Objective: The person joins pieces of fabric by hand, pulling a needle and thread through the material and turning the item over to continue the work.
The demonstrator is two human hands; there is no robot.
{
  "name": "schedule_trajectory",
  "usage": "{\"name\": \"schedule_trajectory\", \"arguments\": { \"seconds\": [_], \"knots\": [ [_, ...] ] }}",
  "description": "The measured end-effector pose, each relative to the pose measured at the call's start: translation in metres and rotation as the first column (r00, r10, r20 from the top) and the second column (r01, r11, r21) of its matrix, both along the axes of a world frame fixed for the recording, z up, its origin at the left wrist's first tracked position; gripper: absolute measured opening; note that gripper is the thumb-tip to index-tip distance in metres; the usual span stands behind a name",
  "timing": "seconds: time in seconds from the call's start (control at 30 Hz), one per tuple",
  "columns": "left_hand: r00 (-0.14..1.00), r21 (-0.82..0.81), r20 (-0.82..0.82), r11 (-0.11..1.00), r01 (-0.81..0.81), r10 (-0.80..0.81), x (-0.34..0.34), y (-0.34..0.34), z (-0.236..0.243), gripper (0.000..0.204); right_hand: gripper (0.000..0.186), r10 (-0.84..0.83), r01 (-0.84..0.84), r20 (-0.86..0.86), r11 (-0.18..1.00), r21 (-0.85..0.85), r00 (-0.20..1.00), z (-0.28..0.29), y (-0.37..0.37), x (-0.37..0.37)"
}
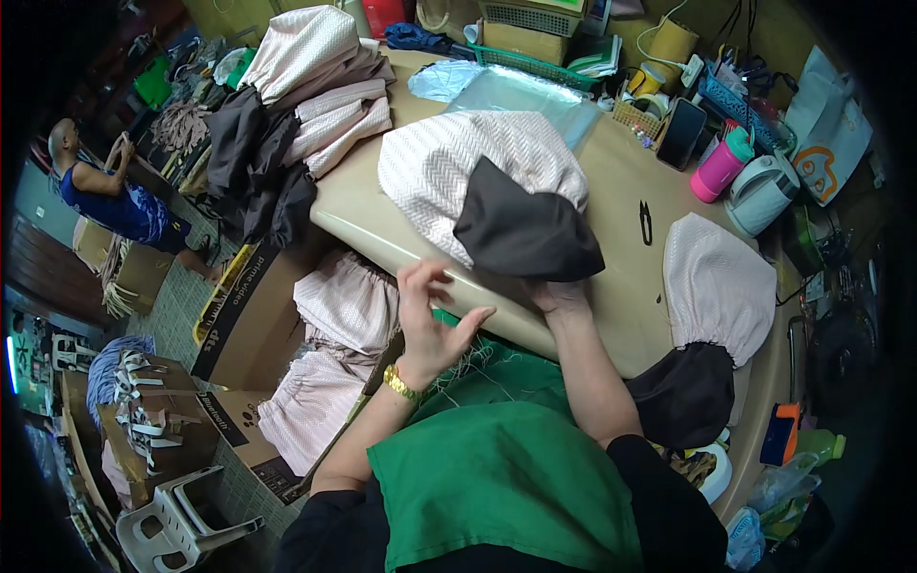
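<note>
A puffy cloth cover in pale herringbone fabric [420, 172] with a dark brown section [521, 224] lies over the near half of the table. My right hand [564, 298] reaches under the dark section and holds it up; most of its fingers are hidden by the cloth. To the left of that, my left hand [435, 320] hovers near the table's front edge, fingers apart and slightly bent, with nothing in it. A gold-coloured watch [401, 383] circles the left wrist. Green cloth [506, 477] covers my lap, with loose threads near its top.
Black thread snips [646, 222] rest on the table [621, 329]. Another pale-and-dark cover [718, 286] lies right; a stack [330, 119] stands back left. Left of me, a cardboard box [250, 320] holds more. A pink bottle [721, 164] and kettle [761, 196] stand far right. A person [119, 196] works farther left.
</note>
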State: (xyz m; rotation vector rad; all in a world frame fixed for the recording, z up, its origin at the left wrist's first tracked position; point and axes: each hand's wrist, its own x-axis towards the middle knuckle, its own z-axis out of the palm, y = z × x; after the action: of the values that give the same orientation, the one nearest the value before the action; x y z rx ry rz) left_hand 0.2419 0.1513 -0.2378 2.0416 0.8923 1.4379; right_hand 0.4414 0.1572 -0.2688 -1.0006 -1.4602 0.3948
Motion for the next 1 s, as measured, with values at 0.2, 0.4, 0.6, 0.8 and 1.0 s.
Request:
{"name": "schedule_trajectory", "arguments": {
  "seconds": [0.2,0.4,0.6,0.8,1.0],
  "knots": [
    [0.993,0.313,0.082,0.948,0.057,-0.087,0.028,0.059,0.085,0.046,0.043,-0.203,0.104,0.283,0.939,0.328,0.937,0.077,-0.005,-0.006],
    [0.84,0.366,0.511,0.93,-0.022,-0.182,0.035,0.064,0.185,0.009,0.035,0.025,0.037,0.623,0.996,-0.086,0.782,0.203,-0.008,-0.002],
    [0.889,0.163,0.39,0.968,0.191,-0.241,0.052,0.067,0.172,0.011,0.041,0.527,-0.565,-0.226,0.677,-0.472,0.82,0.17,-0.002,0.007],
    [0.959,0.471,-0.1,0.836,0.281,-0.266,0.071,0.02,0.13,0.014,0.036,0.402,-0.321,0.105,0.84,-0.438,0.909,0.115,0.013,0.003],
    [0.92,0.547,-0.338,0.754,0.365,-0.2,0.057,-0.018,0.093,0.019,0.039,-0.067,0.057,0.112,0.994,0.089,0.991,0.092,0.005,-0.009]
  ]
}}
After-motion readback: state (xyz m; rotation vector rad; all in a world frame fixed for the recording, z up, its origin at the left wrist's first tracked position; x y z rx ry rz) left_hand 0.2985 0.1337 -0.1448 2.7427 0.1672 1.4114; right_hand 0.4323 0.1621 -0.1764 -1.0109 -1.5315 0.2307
